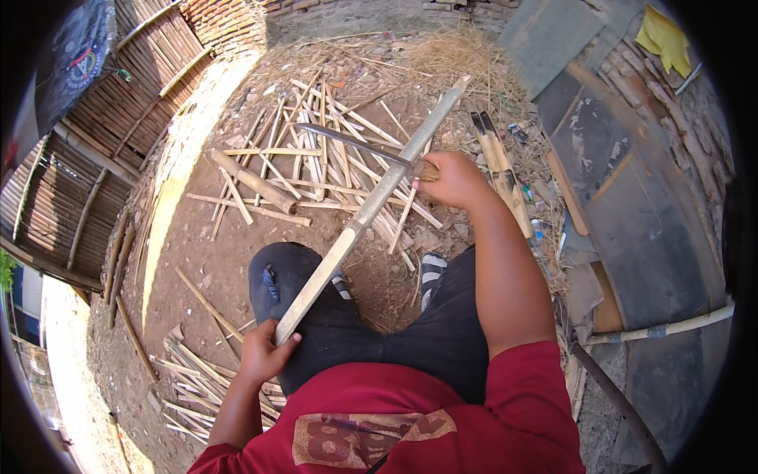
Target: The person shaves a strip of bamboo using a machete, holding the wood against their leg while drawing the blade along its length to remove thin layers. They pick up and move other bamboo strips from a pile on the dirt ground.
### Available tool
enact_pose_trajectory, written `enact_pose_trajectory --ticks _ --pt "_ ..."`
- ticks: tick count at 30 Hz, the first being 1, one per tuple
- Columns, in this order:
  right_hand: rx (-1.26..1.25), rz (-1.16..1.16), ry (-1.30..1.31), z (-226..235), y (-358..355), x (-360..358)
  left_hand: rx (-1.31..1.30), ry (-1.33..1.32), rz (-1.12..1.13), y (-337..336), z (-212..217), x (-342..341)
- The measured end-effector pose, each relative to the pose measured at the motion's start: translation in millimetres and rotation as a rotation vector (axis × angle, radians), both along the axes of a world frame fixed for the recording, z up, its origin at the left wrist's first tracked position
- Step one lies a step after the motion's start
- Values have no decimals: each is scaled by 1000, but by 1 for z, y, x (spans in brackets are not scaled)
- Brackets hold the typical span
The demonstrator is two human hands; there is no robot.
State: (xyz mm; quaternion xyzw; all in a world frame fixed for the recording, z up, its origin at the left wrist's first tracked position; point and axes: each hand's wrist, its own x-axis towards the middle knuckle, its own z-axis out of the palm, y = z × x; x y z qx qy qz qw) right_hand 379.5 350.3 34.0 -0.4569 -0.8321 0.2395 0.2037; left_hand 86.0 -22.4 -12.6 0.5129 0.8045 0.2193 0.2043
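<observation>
My left hand point(264, 354) is closed around the near end of a long split bamboo slat point(357, 224), which slants up and away to the right over my left thigh. In my right hand point(453, 180) is the wooden handle of a machete point(347, 140), its dark curved blade pointing left. Blade and slat cross close to the handle; how far the edge bites into the bamboo I cannot tell. Beyond my knees, thin bamboo strips point(320, 158) lie in a loose heap on the dirt. A round bamboo piece point(257, 182) rests at the heap's left side.
More strips point(201, 379) are piled by my left side. Split bamboo pieces point(503, 170) lie right of my right hand. Dark boards point(624, 197) line the right side, with a curved dark blade point(620, 403) near my right elbow. A bamboo-slat wall point(142, 87) stands at left.
</observation>
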Motion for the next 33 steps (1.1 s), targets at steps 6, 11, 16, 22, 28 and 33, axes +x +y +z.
enact_pose_trajectory --ticks 6,11,16,22,28,33 --pt "11 124 -2 6 -3 -1 15 -26 -5 -2 -3 -3" --pt "29 139 -29 8 -6 -7 16 -35 8 -2 -3 -2" --pt "13 117 -69 10 -10 -6 15 -47 13 -1 -1 0" --pt "31 106 -62 7 -8 -6 9 -32 16 -1 -1 0" --pt "16 114 -64 10 -9 -6 1 -18 10 0 0 1" --pt "30 117 -64 10 -10 -5 -15 -5 9 -1 1 0"
